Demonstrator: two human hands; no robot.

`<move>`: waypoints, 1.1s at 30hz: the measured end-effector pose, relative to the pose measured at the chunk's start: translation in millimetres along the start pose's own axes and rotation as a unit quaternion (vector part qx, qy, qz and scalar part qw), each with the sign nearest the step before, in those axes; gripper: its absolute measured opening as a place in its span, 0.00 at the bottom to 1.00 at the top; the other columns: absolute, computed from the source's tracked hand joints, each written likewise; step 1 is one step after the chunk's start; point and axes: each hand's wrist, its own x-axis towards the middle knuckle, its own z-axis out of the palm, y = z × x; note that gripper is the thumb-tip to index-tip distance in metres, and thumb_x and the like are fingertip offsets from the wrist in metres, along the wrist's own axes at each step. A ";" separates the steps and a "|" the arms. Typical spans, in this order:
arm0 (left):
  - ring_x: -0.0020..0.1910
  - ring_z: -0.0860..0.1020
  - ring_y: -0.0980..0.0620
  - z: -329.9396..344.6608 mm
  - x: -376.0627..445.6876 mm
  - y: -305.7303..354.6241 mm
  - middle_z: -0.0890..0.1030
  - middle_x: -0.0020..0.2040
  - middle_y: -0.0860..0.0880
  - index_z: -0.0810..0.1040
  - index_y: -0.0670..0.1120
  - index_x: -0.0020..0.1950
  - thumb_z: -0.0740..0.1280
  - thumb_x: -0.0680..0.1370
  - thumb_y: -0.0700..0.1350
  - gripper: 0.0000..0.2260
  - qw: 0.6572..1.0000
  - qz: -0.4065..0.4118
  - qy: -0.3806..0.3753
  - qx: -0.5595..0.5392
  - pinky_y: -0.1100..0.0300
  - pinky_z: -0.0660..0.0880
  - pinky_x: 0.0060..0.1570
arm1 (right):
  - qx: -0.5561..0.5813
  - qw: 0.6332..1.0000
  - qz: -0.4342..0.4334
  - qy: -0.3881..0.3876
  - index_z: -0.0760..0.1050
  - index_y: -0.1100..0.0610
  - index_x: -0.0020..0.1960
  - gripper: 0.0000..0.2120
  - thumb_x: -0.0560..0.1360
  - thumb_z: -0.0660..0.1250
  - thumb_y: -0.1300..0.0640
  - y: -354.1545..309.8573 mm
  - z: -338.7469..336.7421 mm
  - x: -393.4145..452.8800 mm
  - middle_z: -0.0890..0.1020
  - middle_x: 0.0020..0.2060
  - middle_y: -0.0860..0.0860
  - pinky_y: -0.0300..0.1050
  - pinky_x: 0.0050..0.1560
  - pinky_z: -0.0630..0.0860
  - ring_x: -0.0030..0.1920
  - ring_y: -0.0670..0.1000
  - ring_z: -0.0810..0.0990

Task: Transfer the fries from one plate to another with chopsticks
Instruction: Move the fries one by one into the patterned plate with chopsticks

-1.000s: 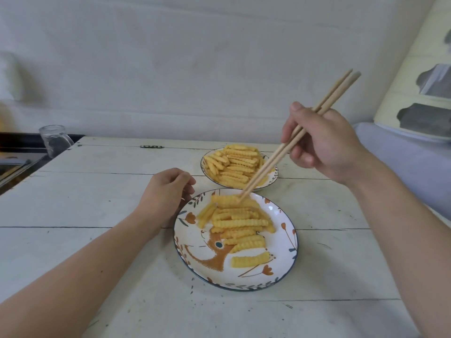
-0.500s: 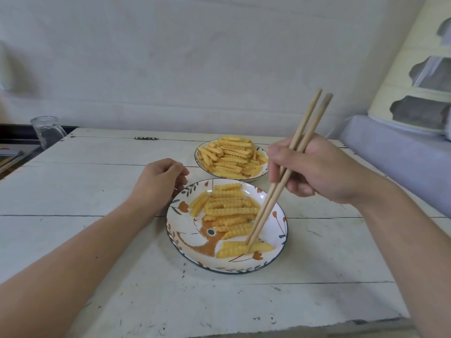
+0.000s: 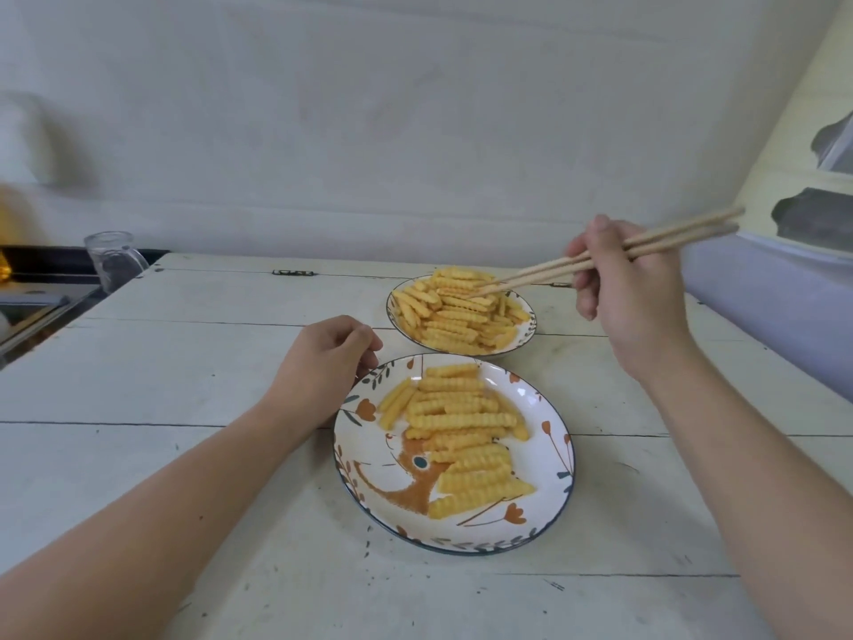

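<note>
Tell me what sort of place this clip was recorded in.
Probably a home dining corner: a worn white wooden table, a painted plate and a second plate behind it, both holding crinkle-cut fries, a glass mug at far left, lilac upholstery or bedding at right.

Matt pale wooden chopsticks; glossy painted ceramic near plate; ridged matt fries; rough, scuffed white-painted plank table; clear glass jar far left.

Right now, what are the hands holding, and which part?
The right hand grips the chopsticks around their middle. The left hand holds nothing and rests beside the near plate.
</note>
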 end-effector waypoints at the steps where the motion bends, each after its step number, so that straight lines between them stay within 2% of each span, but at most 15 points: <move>1: 0.37 0.79 0.53 0.2 -0.2 0.7 0.83 0.37 0.50 0.84 0.45 0.44 0.63 0.82 0.44 0.12 1.000 0.004 -0.001 0.004 0.55 0.77 0.42 | -0.011 1.000 -0.006 0.012 0.77 0.57 0.41 0.17 0.85 0.59 0.52 10.2 0.7 -2.7 0.74 0.26 0.50 0.40 0.23 0.64 0.22 0.48 0.68; 4: 0.37 0.78 0.53 0.7 -0.4 1.9 0.84 0.38 0.48 0.83 0.46 0.43 0.63 0.82 0.44 0.12 1.000 0.008 -0.004 0.009 0.54 0.76 0.42 | -0.019 1.000 -0.009 0.006 0.79 0.58 0.43 0.17 0.85 0.58 0.53 30.1 0.9 -13.6 0.76 0.30 0.52 0.42 0.26 0.69 0.25 0.49 0.71; 9: 0.37 0.78 0.53 2.0 1.1 1.1 0.84 0.39 0.48 0.84 0.47 0.42 0.63 0.82 0.45 0.12 1.000 0.009 -0.007 0.011 0.53 0.76 0.42 | -0.044 0.998 -0.020 -0.039 0.80 0.58 0.45 0.17 0.85 0.57 0.53 41.7 4.9 -14.7 0.76 0.32 0.55 0.41 0.30 0.71 0.27 0.49 0.72; 13: 0.38 0.79 0.49 1.3 1.5 0.9 0.84 0.39 0.47 0.84 0.46 0.42 0.64 0.82 0.44 0.12 1.000 -0.004 -0.013 -0.001 0.50 0.77 0.43 | -0.064 0.996 -0.011 -0.057 0.80 0.56 0.45 0.16 0.85 0.58 0.52 50.6 9.0 -10.7 0.76 0.31 0.53 0.40 0.30 0.72 0.27 0.48 0.73; 18: 0.37 0.78 0.50 2.3 1.6 2.3 0.84 0.38 0.48 0.84 0.46 0.42 0.64 0.82 0.44 0.12 1.000 -0.010 -0.012 -0.006 0.51 0.77 0.43 | -0.054 0.996 -0.005 -0.066 0.80 0.56 0.45 0.17 0.84 0.58 0.49 52.2 10.7 -9.4 0.77 0.31 0.53 0.40 0.30 0.72 0.28 0.48 0.73; 21: 0.36 0.78 0.50 2.1 1.3 2.9 0.84 0.37 0.49 0.84 0.45 0.43 0.64 0.82 0.44 0.12 1.000 -0.011 -0.009 -0.002 0.51 0.77 0.42 | -0.048 0.997 -0.004 -0.054 0.80 0.57 0.43 0.18 0.85 0.57 0.50 51.0 12.1 -9.5 0.76 0.29 0.49 0.41 0.29 0.72 0.27 0.48 0.73; 25: 0.36 0.79 0.50 2.4 0.9 3.5 0.83 0.36 0.51 0.84 0.45 0.43 0.63 0.82 0.44 0.12 1.000 -0.015 -0.010 -0.001 0.52 0.77 0.41 | -0.011 1.000 -0.013 -0.016 0.80 0.57 0.41 0.21 0.83 0.57 0.45 48.1 8.8 -7.3 0.76 0.28 0.52 0.44 0.27 0.71 0.25 0.52 0.73; 33: 0.34 0.78 0.54 2.5 1.1 3.6 0.82 0.35 0.52 0.84 0.45 0.43 0.64 0.82 0.43 0.12 1.000 -0.014 -0.006 -0.003 0.56 0.76 0.39 | -0.024 0.999 0.002 -0.042 0.81 0.61 0.45 0.19 0.85 0.58 0.51 55.1 3.6 -4.4 0.76 0.28 0.53 0.44 0.27 0.72 0.25 0.51 0.73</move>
